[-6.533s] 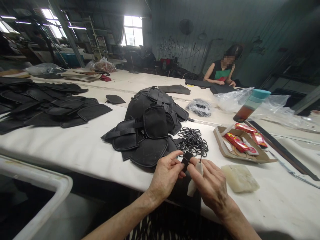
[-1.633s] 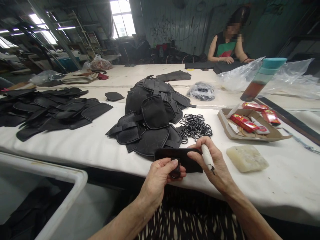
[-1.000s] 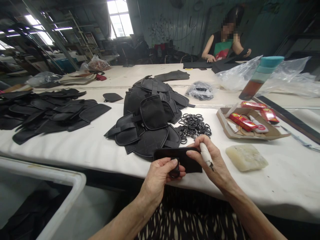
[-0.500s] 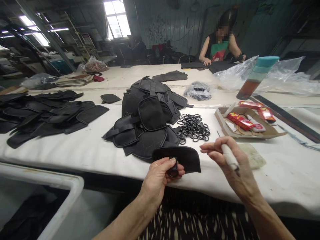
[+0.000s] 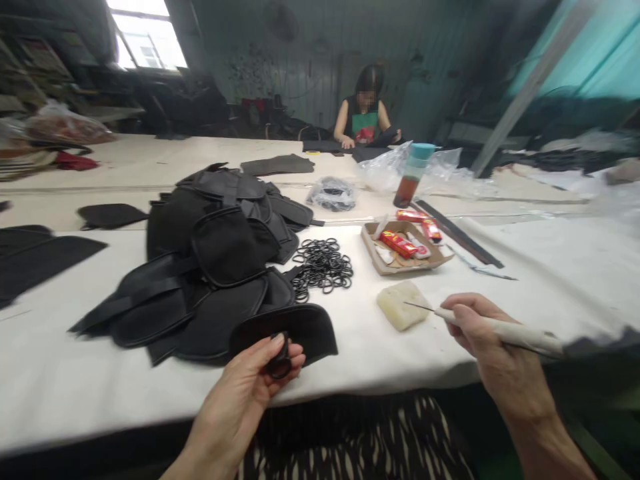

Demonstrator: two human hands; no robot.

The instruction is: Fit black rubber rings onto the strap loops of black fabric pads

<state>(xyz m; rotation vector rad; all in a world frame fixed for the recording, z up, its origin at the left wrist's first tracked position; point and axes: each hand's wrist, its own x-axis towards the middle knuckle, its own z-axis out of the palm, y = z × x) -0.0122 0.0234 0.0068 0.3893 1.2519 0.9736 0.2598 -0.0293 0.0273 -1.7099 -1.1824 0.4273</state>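
Note:
My left hand is closed on a strap loop with a black ring, part of a black fabric piece with a curved, bound edge. In my right hand is an awl with a white wrapped handle, gripped between thumb and fingers. Its thin metal tip points left, over or against a pale yellowish block that looks like wax; whether they touch I cannot tell. A heap of black D-rings lies beyond the held piece. To the left is a pile of similar black pieces.
A cardboard tray holds red boxes and a white tube. Behind it stands a bottle with a teal lid. A plastic bag and a dark strip lie on the table. Across it, a person handles dark material.
My right hand has let go of the black piece and moved right, swinging the awl's tip toward the block. My left hand keeps its hold. The view has turned right.

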